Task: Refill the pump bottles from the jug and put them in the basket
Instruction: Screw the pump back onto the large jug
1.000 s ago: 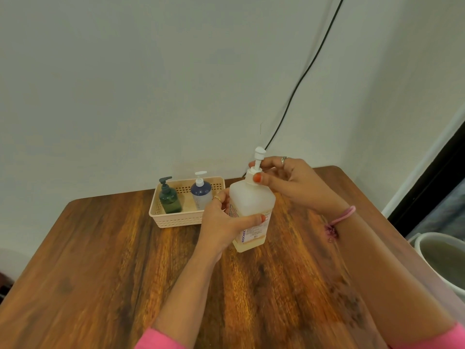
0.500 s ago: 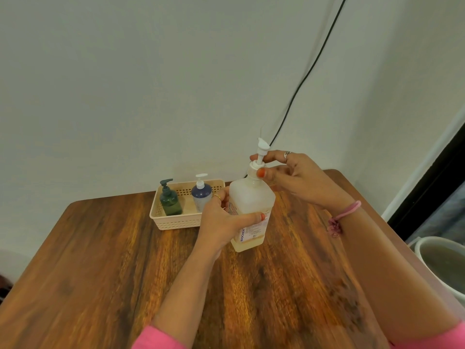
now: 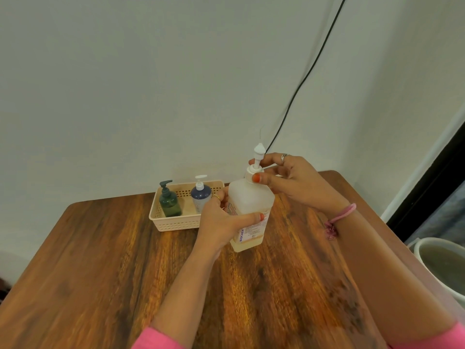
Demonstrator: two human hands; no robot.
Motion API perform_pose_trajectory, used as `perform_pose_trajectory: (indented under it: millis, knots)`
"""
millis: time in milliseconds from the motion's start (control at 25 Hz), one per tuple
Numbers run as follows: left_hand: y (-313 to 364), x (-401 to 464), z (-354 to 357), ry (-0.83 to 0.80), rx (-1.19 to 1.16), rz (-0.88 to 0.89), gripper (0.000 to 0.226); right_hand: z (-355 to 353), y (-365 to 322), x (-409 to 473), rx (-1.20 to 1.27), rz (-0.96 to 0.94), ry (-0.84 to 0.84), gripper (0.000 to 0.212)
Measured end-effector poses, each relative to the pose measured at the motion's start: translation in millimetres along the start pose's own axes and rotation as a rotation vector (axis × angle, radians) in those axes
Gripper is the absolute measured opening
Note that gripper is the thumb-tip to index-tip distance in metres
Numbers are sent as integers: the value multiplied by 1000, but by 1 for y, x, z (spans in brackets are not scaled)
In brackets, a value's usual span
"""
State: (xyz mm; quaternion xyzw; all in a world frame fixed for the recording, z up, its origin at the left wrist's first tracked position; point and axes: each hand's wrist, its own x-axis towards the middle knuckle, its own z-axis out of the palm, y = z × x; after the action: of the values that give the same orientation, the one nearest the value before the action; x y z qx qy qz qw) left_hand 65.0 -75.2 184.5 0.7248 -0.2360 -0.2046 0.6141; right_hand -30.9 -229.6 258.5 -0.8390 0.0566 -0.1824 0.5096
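Observation:
A large translucent white pump bottle point(image 3: 247, 197) with a purple-lettered label and a little yellowish liquid at the bottom stands on the wooden table point(image 3: 100, 273). My left hand point(image 3: 221, 222) wraps around its body. My right hand point(image 3: 289, 180) pinches the white collar of its pump head point(image 3: 258, 157), thumb in front. Behind and left, a cream plastic basket point(image 3: 176, 222) holds a dark green pump bottle point(image 3: 169, 201) and a blue pump bottle point(image 3: 200, 195), both upright. No jug shows.
A white wall runs right behind the basket, with a black cable point(image 3: 302, 79) hanging down it. A pale round bucket point(image 3: 442, 263) with murky liquid sits off the table's right edge. A dark doorway is at far right.
The pump head has turned under my right hand's fingers and its nozzle points another way. Both hands stay on the bottle, which has barely moved.

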Motion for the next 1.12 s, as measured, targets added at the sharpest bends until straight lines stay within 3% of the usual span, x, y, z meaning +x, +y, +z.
perform_pose_trajectory:
  millis: [320,480,600,720,920,1040,1120]
  knots:
    - [0,0,-2,-9,-21,21,86,-1,-1,2,-110,-14,-27,57]
    - [-2,0,-1,-6,-14,29,86,-3,3,1,-22,-26,-98,42]
    - [-3,1,-1,-10,-25,34,81,3,6,1,-1,-30,-6,37]
    - [-5,0,-1,-13,-28,46,77,3,10,3,11,4,45,54]
    - [-5,0,1,-20,-30,52,73,-4,18,1,164,-10,-163,54]
    - [-3,0,0,-25,-40,51,75,4,20,1,217,-10,-46,48]
    - [-3,0,-1,-24,-46,62,76,10,20,3,212,11,55,57]
